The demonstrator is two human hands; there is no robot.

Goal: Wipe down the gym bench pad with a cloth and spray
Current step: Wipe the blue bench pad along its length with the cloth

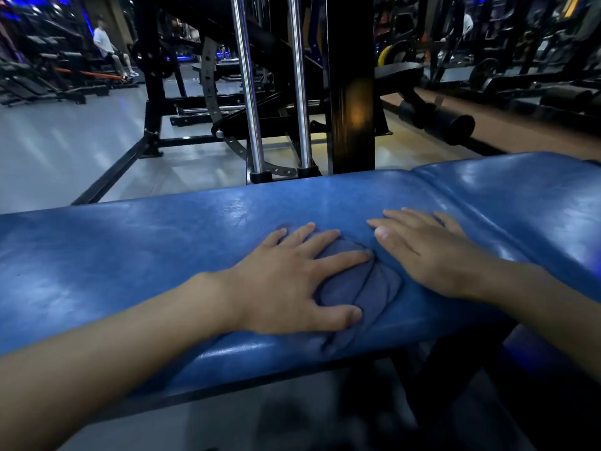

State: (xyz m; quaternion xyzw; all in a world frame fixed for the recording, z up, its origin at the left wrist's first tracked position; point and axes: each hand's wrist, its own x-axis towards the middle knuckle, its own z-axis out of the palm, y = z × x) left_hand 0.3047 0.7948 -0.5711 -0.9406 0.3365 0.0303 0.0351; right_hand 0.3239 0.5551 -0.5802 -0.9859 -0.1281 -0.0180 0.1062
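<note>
Hands are both down flat on the blue bench (136, 242): left hand (286, 281) spread wide, pressing a bunched blue cloth (364, 284) near the pad's front edge. Right hand (422, 252) lies fingers-straight on bare pad just right of the cloth.

Part of the crumpled blue-grey cloth (364, 284) is hidden under the left hand (286, 281), the glossy blue padded vinyl bench pad (130, 242) is cut off by both side edges, its dark frame (448, 379) below is blurred, and the far-off seated person in a white shirt (105, 43) is too small to make out.
</note>
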